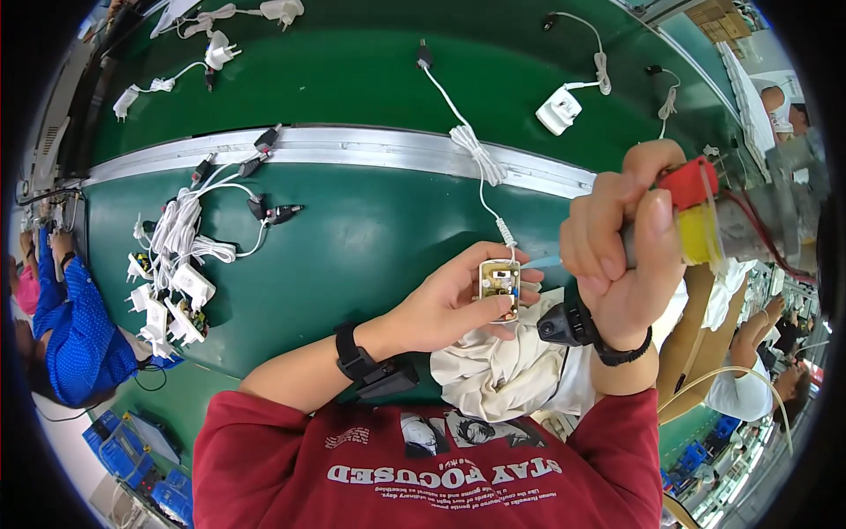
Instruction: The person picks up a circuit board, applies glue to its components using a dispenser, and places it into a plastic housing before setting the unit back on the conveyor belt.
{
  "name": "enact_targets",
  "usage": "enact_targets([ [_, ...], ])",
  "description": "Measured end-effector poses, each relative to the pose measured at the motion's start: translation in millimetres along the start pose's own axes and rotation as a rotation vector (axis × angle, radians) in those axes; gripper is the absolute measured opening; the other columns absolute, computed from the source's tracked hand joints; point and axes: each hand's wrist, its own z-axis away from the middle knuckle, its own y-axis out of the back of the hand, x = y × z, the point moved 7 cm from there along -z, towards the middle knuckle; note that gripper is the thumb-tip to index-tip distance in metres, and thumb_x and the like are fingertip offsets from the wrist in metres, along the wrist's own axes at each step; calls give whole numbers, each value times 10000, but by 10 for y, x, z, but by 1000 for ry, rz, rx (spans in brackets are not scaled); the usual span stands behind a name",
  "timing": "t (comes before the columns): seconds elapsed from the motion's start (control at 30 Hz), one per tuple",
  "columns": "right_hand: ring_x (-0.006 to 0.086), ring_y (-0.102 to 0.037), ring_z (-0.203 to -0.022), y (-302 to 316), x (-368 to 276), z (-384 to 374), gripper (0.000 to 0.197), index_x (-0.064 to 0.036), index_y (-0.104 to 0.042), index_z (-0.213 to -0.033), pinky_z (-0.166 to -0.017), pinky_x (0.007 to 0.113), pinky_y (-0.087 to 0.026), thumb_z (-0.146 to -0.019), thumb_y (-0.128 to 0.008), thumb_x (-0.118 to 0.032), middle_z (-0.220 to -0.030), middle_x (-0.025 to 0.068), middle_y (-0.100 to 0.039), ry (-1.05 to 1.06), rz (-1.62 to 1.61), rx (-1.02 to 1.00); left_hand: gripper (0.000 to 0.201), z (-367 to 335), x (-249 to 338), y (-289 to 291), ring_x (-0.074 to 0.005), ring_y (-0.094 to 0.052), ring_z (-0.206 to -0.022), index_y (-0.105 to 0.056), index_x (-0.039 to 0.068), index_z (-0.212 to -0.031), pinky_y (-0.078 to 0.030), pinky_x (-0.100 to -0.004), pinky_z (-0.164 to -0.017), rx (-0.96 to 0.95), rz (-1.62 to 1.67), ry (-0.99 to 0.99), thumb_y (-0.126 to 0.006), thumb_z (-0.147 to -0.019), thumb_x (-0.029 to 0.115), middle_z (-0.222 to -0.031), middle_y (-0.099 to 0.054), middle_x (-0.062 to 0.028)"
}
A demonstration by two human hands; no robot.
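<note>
My left hand point(449, 295) holds a small opened power adapter point(499, 286), its circuit board facing up and my thumb lying on it. From its top runs a white cable point(478, 154), bundled partway and ending in a dark plug on the far strip. My right hand point(630, 238) is closed, raised at the right beside a cylindrical device point(701, 212) with a red block and a yellow band; the fingers seem wrapped round it. A thin pale-blue strip point(542, 262) shows between the two hands; what it belongs to I cannot tell.
Left on the green table point(335, 229) lies a pile of white adapters and cables point(181, 256). Beyond a metal rail point(352, 145), more adapters point(559, 109) lie on a green strip. Crumpled cream cloth point(493, 370) sits below my hands. Co-workers are at both sides.
</note>
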Motion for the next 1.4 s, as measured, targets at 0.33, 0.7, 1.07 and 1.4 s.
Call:
enact_targets([
  [0.33, 47, -271, -377, 9, 171, -52, 232, -96, -330, -907, -356, 200, -223, -975, -412, -301, -518, -30, -334, -25, 17, -61, 450, -21, -14, 120, -182, -513, -1171, -305, 62, -1334, -550, -311, -826, -11, 22, 5, -477, -921, 9, -1310, -468, -128],
  [0.7, 57, -297, -392, -82, 122, 28, 252, -69, -344, -971, -375, 197, -263, -981, -421, -309, -530, -13, -354, -87, 4, -97, 426, 14, -45, 263, -213, -515, -1174, -313, 70, -1330, -551, -340, -832, 120, 77, 12, -457, -932, 24, -1297, -476, -134],
  [1.07, 69, -304, -393, -248, 203, 159, 235, -87, -326, -921, -370, 207, -279, -980, -436, -286, -536, 9, -371, -54, -157, -218, 386, 108, 63, 339, -239, -525, -1165, -346, 70, -1315, -564, -365, -813, 104, 149, -29, -447, -943, 51, -1265, -504, -128],
  [1.4, 71, -322, -401, -268, 204, 170, 240, -84, -337, -977, -378, 207, -288, -981, -431, -305, -544, 1, -382, -58, -80, -236, 409, 122, 24, 361, -231, -528, -1158, -329, 67, -1339, -551, -382, -844, 102, 162, -26, -448, -948, 90, -1277, -489, -123],
])
